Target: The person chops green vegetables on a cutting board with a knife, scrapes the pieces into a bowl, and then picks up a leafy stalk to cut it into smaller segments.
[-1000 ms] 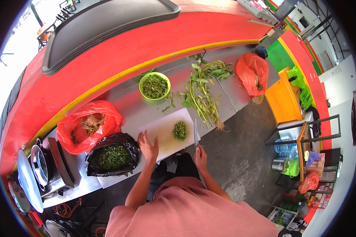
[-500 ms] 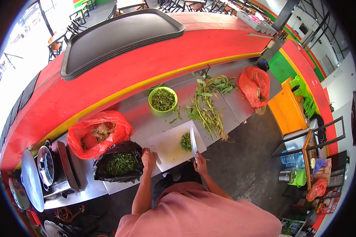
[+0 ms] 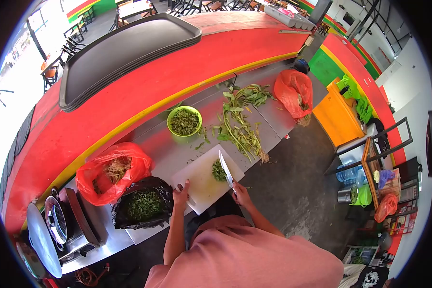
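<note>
My right hand (image 3: 241, 194) is closed around the handle of a knife (image 3: 226, 169). Its long blade points away from me, over the right part of a white cutting board (image 3: 201, 185). Beside the blade lies a small heap of chopped greens (image 3: 218, 171). My left hand (image 3: 180, 193) grips the board's left edge near its handle slot, thumb on top; the fingertips underneath are hidden. Just left of that hand sits a black plastic bag (image 3: 122, 204) holding cut greens (image 3: 145, 205). Beyond the board, leafy stalks with roots (image 3: 240, 125) lie on the metal counter (image 3: 153, 139).
A lime-green bowl (image 3: 184, 136) of chopped leaves stands behind the board. Red plastic bags rest at left (image 3: 93, 177) and far right (image 3: 293, 91). A lidded pan (image 3: 56, 221) is at far left. Dark trays (image 3: 134, 53) lie stacked on the red ledge (image 3: 235, 43).
The view has turned and shifted, moving the counter items left. The board looks turned slightly counterclockwise, and the knife now leans more, its tip toward the left. Both hands keep their holds.
</note>
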Demonstrator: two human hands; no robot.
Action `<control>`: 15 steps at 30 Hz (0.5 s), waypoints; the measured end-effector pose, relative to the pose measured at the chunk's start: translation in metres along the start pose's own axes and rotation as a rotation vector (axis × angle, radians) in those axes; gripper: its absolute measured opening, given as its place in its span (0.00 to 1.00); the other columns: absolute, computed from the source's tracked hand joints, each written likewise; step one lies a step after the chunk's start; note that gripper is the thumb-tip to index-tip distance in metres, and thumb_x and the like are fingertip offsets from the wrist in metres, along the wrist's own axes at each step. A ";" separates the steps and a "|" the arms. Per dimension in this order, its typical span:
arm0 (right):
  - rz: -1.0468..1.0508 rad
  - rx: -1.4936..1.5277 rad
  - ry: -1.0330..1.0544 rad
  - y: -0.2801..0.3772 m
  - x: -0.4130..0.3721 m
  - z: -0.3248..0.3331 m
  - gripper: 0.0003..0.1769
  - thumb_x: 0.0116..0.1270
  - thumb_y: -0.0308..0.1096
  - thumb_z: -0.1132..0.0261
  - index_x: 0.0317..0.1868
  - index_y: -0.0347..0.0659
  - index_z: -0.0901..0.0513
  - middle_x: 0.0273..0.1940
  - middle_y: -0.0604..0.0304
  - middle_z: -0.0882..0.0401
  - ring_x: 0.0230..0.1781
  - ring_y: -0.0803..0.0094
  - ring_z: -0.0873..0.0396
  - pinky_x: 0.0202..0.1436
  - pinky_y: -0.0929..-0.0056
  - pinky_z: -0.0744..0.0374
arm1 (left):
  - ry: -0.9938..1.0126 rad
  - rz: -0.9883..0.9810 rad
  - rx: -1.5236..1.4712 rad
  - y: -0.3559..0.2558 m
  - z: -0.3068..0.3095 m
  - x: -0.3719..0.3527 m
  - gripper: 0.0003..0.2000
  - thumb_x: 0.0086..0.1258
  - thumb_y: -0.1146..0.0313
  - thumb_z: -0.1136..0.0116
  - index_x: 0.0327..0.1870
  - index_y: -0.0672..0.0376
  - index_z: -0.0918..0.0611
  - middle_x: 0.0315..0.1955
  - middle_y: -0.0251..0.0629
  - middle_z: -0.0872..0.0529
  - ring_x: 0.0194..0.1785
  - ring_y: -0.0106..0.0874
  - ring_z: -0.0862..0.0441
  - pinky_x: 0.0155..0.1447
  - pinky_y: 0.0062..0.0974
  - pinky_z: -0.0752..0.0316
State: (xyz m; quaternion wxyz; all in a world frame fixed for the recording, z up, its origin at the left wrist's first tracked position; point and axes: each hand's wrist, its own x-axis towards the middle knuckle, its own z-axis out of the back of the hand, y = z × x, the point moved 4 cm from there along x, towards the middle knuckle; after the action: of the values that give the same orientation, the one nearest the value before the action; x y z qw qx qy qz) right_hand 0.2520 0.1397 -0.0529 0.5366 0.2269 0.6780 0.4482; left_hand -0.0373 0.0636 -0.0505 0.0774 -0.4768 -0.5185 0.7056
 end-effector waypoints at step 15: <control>0.250 -0.096 -0.024 0.109 -0.004 0.002 0.15 0.79 0.45 0.45 0.48 0.41 0.31 0.22 0.56 0.22 0.10 0.84 0.41 0.12 0.81 0.44 | -0.113 -0.187 -0.348 -0.043 0.019 -0.036 0.19 0.69 0.57 0.32 0.24 0.46 0.31 0.18 0.20 0.28 0.16 0.14 0.34 0.20 0.19 0.41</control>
State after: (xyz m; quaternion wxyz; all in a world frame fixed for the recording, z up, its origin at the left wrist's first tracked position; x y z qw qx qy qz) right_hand 0.2360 0.1913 0.0413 0.4950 0.2891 0.6158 0.5406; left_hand -0.0489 0.0489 0.0060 0.0297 -0.3926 -0.6779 0.6208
